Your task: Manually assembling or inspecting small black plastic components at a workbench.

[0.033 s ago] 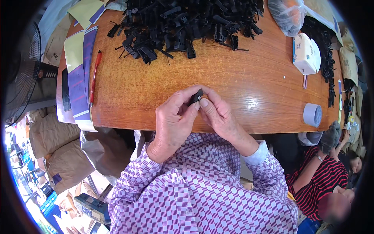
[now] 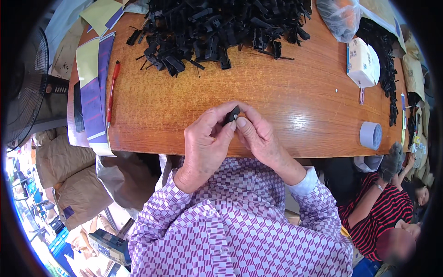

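Just above the table's near edge, both my hands meet around one small black plastic part (image 2: 232, 115). My left hand (image 2: 206, 138) grips it between thumb and fingers. The thumb of my right hand (image 2: 261, 141) presses on its near end, where a small light spot shows, and my right fingers curl round its far side. Much of the part is hidden by my fingers. Beyond my hands, at the far side of the table, lies a big heap of similar black plastic parts (image 2: 217, 32).
On the wooden table (image 2: 157, 106) lie a red pen (image 2: 113, 90) and purple-and-yellow papers (image 2: 94, 106) at left. A tissue pack (image 2: 362, 64), a tape roll (image 2: 370, 135) and a plastic bag (image 2: 340, 21) are at right. A fan (image 2: 27, 87) stands left; a person in stripes (image 2: 378, 212) sits right.
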Demonstrator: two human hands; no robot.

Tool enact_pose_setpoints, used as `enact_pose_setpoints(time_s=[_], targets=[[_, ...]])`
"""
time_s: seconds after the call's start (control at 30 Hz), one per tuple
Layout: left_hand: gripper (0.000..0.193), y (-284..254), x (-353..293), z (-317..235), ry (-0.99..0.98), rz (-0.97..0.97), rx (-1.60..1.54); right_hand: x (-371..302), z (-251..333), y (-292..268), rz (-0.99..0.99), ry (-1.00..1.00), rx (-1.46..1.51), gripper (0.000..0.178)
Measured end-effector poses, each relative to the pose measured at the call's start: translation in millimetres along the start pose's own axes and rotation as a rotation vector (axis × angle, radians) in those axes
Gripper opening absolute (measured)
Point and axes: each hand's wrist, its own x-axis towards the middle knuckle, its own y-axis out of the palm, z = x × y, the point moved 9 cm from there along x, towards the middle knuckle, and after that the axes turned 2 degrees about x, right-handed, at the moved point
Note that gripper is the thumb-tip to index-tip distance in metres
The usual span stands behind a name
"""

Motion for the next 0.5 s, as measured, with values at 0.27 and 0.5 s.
enact_pose_setpoints(time_s=[0.27,0.5], targets=[[0.032,7.8,1.2,-15.1,0.14,0.003,0.247,-0.9,1.2,-7.3,-0.015,0.009,-0.012,0.036],[0.033,11.0,1.5,-34.2,0.261,-0.025,0.573,6.9,1.2,-12.0,-0.054,0.049,-0.106,0.031]])
